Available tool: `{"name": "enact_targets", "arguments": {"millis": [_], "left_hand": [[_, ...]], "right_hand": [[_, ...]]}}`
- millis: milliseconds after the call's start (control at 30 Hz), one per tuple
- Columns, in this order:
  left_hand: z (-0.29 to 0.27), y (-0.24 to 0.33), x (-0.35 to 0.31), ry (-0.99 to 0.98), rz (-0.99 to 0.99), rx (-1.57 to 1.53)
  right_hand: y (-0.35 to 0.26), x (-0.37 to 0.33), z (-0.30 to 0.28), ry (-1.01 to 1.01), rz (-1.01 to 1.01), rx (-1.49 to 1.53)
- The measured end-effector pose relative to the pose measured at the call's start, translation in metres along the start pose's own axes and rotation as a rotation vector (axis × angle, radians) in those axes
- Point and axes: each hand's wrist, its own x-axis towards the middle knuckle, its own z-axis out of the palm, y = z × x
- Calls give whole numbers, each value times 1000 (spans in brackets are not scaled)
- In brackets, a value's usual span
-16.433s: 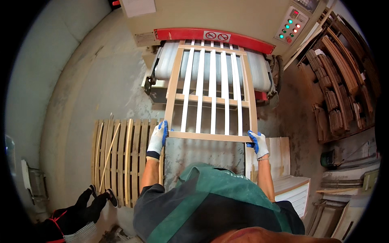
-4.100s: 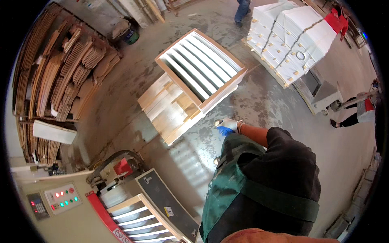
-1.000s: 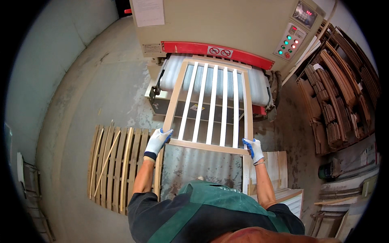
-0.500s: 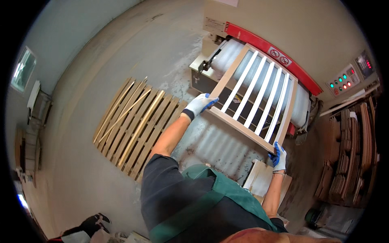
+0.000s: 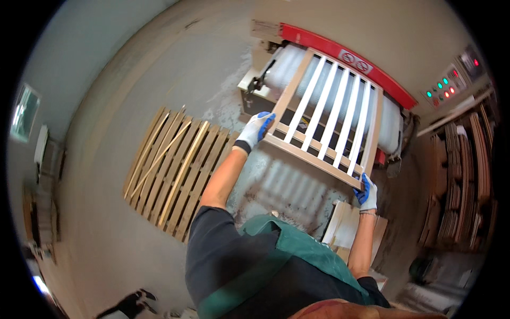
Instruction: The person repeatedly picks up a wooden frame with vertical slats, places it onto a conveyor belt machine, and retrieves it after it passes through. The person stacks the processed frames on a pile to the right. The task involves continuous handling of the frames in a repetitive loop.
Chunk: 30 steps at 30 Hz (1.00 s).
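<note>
A wooden frame with white slats [image 5: 321, 108] and tan side rails lies sloping in front of me. Its far end rests on the pale, textured bed [image 5: 289, 66] of a machine, close to a red crossbar [image 5: 319, 42]. My left hand [image 5: 256, 129], in a white and blue glove, is closed around the near left corner. At the near right corner, my right hand [image 5: 366, 193], gloved alike, grips the rail with its fingers partly hidden. A tan crosspiece shows just beyond the near rail, under or between the slats.
A wooden pallet [image 5: 183, 183] with loose strips lies on the floor to the left. Boards [image 5: 342, 226] sit below my right hand. Stacked brown sheets [image 5: 459, 186] stand at the right, under a lit control panel [image 5: 445, 85]. Someone's dark shoe [image 5: 146, 297] shows at lower left.
My view has shifted slightly, so the machine sits higher and further left. Both hands keep their hold on the frame. The tan crosspiece beyond the near rail now shows.
</note>
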Motion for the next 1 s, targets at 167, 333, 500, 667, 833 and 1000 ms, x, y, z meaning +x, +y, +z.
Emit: {"name": "enact_targets", "arguments": {"millis": [167,333,500,667,833,1000], "left_hand": [[-10,15,-14,46,-15,241],[-12,23,-43,10,-53,329],[-44,-9,-75,-13,86,492],[-27,10,-114,-31,0,722],[-22,11,-137,3,-67,914],[-19,7,-147,1,-25,968]], "right_hand": [[5,-15,34,27,-35,-113],[13,-48,44,71,-55,-170],[40,-87,32,58,-35,-123],[57,-120,9,68,-7,-91],[60,-146,14,93,-35,-29],[57,-170,24,216,0,111]]}}
